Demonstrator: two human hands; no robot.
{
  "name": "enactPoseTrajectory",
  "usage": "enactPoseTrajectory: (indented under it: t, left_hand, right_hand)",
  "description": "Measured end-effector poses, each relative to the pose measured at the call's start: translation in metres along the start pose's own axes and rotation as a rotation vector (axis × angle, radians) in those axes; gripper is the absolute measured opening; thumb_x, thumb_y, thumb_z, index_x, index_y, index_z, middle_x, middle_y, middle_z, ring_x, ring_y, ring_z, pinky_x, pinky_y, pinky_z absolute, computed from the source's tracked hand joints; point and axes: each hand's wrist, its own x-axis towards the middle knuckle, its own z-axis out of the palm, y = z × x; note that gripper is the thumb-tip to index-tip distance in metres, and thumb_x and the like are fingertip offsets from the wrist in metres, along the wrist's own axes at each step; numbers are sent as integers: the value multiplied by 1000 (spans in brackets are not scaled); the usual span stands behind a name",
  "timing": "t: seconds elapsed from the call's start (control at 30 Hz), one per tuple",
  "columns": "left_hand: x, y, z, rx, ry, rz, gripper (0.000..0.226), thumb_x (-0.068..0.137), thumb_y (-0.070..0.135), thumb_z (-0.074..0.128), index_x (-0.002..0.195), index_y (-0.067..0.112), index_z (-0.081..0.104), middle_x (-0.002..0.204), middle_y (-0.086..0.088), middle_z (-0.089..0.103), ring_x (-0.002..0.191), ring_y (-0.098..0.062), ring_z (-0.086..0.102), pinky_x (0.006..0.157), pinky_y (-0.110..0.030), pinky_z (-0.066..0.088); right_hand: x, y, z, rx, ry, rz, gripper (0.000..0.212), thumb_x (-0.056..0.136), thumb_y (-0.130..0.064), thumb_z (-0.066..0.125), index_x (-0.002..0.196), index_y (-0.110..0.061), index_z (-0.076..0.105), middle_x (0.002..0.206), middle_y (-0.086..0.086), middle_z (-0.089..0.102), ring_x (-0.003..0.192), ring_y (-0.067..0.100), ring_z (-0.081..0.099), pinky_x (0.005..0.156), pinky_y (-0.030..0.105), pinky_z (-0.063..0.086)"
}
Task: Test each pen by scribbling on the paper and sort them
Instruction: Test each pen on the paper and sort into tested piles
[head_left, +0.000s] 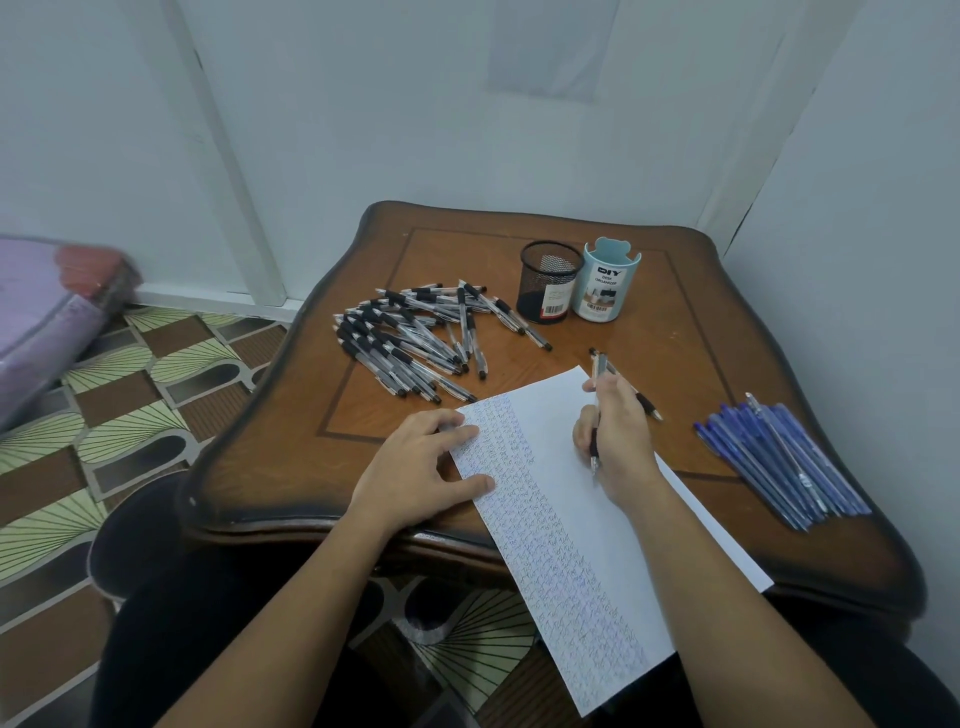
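Note:
A long white sheet of paper (558, 436) lies slanted across the wooden table (675, 332) and hangs over its near edge; its left half is covered in scribbles. My right hand (618, 441) grips a black-grip pen (596, 415) upright, its tip on the blank right part of the paper. My left hand (423, 465) presses flat on the paper's left edge. A pile of several black-grip pens (415, 338) lies at the table's left. Several blue pens (779, 457) lie bundled at the right edge. Another black pen (647, 402) lies just behind my right hand.
A black mesh pen cup (549, 283) and a light blue desk organiser cup (605, 283) stand side by side at the back of the table. White walls close in behind and to the right. Patterned floor and a purple wrapped bundle (47, 322) are at left.

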Motion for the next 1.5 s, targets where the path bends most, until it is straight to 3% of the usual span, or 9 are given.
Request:
enactPoseTrajectory:
  t: [0.3,0.47,0.67,0.8,0.87,1.0,1.17,1.37,1.5]
  left_hand:
    - [0,1,0,-11,-3,-1,90,64,82,42,138,31,53,142,16,42,130,-1,30,102,-22,25]
    - [0,0,-1,-5,3,-3,72,78,68,63,139,31,52,143,16,40,131,-1,29,104,-24,27]
    - [-1,0,0,-28,11,-2,77,74,73,58,138,32,53,143,17,41,130,0,29,107,-25,28]
    - [-1,0,-1,-19,16,1,70,78,65,65,138,33,52,144,17,40,131,0,29,107,-26,28]
    - [-1,0,-1,-18,18,3,70,79,65,65,139,33,51,144,17,39,131,0,28,107,-26,28]
    - [0,0,-1,-23,22,4,70,79,65,64,139,33,51,144,17,39,130,1,28,106,-24,28]
    - [1,-2,0,-21,22,10,71,78,67,63,139,33,51,144,18,39,130,2,28,107,-25,28]
    - [0,-1,-1,-21,33,28,70,79,65,65,139,31,51,143,17,40,129,2,28,104,-21,25]
    - [-1,-1,0,-19,44,40,69,79,64,65,139,31,52,142,16,41,129,1,28,104,-19,24]
  right_hand:
    - [7,-4,-4,-41,-58,122,30,108,-31,34,96,-13,55,44,5,45,43,18,38,48,32,30]
    - [11,-8,-7,-35,-72,197,23,106,-23,36,104,-12,57,45,5,46,42,18,37,47,31,29]
    - [33,-27,-22,-214,14,-1,20,104,-17,43,103,-8,61,63,5,50,47,15,40,45,28,31]
    - [63,-44,-46,-859,76,-197,33,102,-12,46,134,-8,56,113,10,66,96,26,63,78,39,53]
    - [78,-46,-52,-973,65,-173,51,102,-12,50,151,-14,38,147,11,50,128,30,53,102,41,47]
    - [96,-39,-54,-1127,1,-139,30,102,-15,52,132,-15,57,124,12,63,101,25,59,86,36,52]
    - [89,-37,-35,-1362,26,-326,30,101,-19,48,125,-14,64,119,13,58,109,29,55,91,40,48]
    - [43,-33,46,-872,-458,-363,9,95,-25,62,97,-26,71,96,-15,57,89,2,54,86,27,42]
    - [30,-18,81,-829,-454,-365,4,90,-28,68,89,-25,70,99,-11,53,87,3,55,83,29,48]
